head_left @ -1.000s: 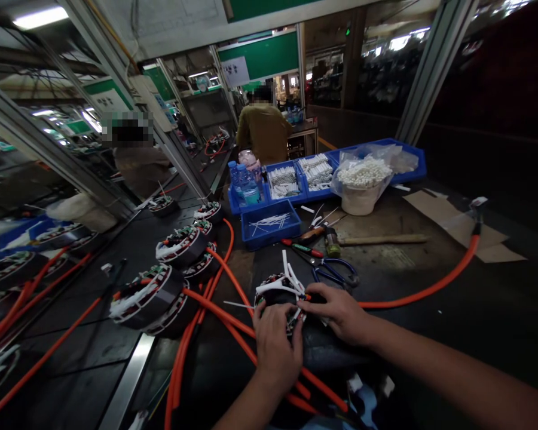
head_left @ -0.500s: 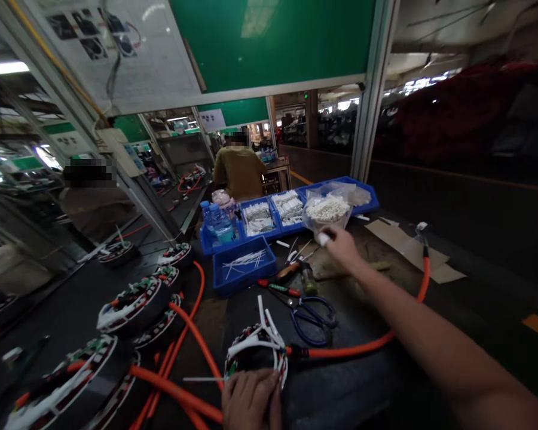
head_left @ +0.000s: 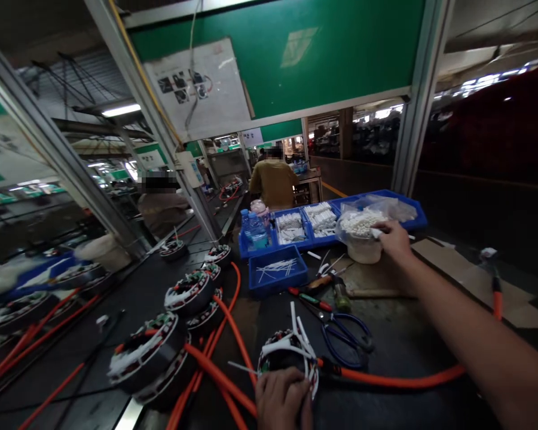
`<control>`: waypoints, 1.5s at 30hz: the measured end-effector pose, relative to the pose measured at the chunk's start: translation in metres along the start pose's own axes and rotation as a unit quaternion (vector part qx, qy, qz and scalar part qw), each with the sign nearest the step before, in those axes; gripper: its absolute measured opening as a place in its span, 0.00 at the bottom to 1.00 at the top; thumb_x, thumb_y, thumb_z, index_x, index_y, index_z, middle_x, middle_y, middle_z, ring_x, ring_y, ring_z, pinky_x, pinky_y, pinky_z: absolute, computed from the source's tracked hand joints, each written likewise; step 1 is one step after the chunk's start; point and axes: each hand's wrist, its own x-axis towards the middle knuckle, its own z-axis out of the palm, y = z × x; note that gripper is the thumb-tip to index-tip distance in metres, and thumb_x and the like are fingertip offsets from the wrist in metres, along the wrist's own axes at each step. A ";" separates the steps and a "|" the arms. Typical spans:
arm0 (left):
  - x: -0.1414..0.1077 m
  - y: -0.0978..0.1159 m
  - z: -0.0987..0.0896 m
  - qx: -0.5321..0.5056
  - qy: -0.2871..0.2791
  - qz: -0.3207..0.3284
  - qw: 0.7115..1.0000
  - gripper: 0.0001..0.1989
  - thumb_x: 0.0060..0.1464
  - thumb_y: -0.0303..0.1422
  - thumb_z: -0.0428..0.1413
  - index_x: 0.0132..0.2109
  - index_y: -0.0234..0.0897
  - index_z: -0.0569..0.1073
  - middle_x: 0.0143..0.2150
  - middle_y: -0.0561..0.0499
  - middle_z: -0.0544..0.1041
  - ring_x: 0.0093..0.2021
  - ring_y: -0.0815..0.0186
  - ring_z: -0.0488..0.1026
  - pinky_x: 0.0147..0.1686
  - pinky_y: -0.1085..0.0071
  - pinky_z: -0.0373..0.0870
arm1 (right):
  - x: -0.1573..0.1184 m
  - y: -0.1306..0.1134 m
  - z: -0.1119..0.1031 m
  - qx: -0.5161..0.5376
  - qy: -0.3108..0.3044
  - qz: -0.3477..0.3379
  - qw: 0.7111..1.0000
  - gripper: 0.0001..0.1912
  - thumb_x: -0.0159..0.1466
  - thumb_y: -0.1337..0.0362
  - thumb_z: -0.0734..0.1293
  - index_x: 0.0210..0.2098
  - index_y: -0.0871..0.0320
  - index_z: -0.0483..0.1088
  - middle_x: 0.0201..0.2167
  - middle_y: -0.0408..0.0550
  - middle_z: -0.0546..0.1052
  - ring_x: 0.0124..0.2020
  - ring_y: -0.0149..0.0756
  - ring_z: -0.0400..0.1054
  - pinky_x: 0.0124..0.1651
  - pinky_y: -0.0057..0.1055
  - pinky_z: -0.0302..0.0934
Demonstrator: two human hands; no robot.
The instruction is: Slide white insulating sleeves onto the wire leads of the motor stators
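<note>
My left hand (head_left: 283, 397) grips the near rim of a round wound coil part (head_left: 275, 352), which has white sleeves standing up from it and an orange cable (head_left: 399, 380) running off to the right. My right hand (head_left: 393, 239) is reached out to the right edge of a clear tub (head_left: 364, 251), its fingers pinched on a small white piece (head_left: 376, 233). White pellet-like pieces (head_left: 363, 222) fill the plastic bag in the tub.
Blue trays (head_left: 291, 228) hold white tubes and bottles; a smaller blue tray (head_left: 278, 270) holds thin white strips. Blue-handled scissors (head_left: 347, 337) and a hammer (head_left: 341, 295) lie near the coil. More coils (head_left: 150, 352) stand left. Two people sit beyond.
My right hand has moved from the front left of the tub to its right side, still with something white. The camera view has swung left. My left hand stays on the coil part.
</note>
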 end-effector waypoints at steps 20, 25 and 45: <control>-0.005 0.029 -0.054 -0.251 -0.120 -0.213 0.936 0.30 0.55 0.32 0.51 0.62 0.39 0.48 0.50 0.42 0.69 0.53 0.57 0.64 0.54 0.53 0.57 | -0.312 -0.077 -0.119 0.297 -0.284 -0.196 0.890 0.06 0.64 0.66 0.57 0.41 0.51 0.59 0.39 0.50 0.77 0.43 0.41 0.71 0.39 0.36 0.69; 0.016 0.028 -0.056 -0.426 -0.005 -0.316 0.848 0.28 0.55 0.33 0.52 0.60 0.44 0.51 0.52 0.45 0.67 0.53 0.60 0.65 0.53 0.60 0.61 | -0.333 -0.056 -0.114 0.290 -0.301 -0.209 0.884 0.10 0.65 0.65 0.56 0.46 0.52 0.58 0.41 0.52 0.76 0.45 0.41 0.70 0.41 0.36 0.68; 0.029 0.016 -0.054 0.022 -0.220 -0.109 0.969 0.09 0.50 0.36 0.55 0.39 0.40 0.74 0.39 0.48 0.75 0.50 0.51 0.64 0.50 0.48 0.56 | -0.321 -0.068 -0.080 0.282 -0.367 -0.223 0.858 0.20 0.54 0.77 0.57 0.43 0.52 0.61 0.48 0.50 0.72 0.49 0.37 0.66 0.48 0.31 0.63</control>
